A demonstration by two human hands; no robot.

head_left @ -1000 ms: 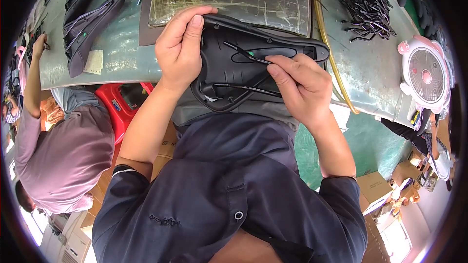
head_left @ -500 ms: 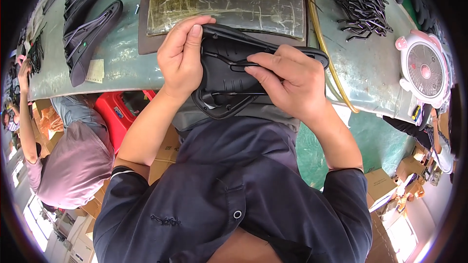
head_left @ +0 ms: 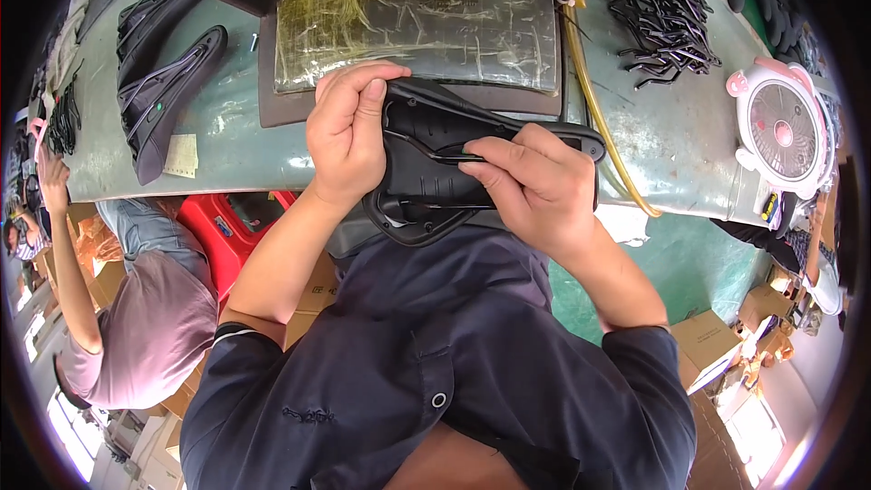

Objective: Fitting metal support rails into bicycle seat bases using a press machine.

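Note:
A black bicycle saddle (head_left: 426, 183) is held underside up over my lap, at the near edge of the bench. My left hand (head_left: 349, 132) is closed round its left end, with the thumb on top. My right hand (head_left: 540, 186) pinches the dark metal saddle rail (head_left: 422, 147) between thumb and fingers, near the middle of the shell. A tiny green spot shows beside those fingertips. The narrow nose of the saddle (head_left: 581, 138) points right, past my right hand. The rail's right end is hidden behind that hand.
A padded board wrapped in clear film (head_left: 417, 27) lies ahead. Finished-looking saddles (head_left: 168, 104) rest at left, a heap of black rails (head_left: 662, 18) at back right. A yellow hose (head_left: 599, 100) runs beside the board; a pink-white fan (head_left: 778, 132) stands right. A co-worker (head_left: 145, 327) sits left.
The saddle and both hands sit slightly lower in the picture, as does the bench. My grip on saddle and rail looks the same. The co-worker's arm at left has shifted a little.

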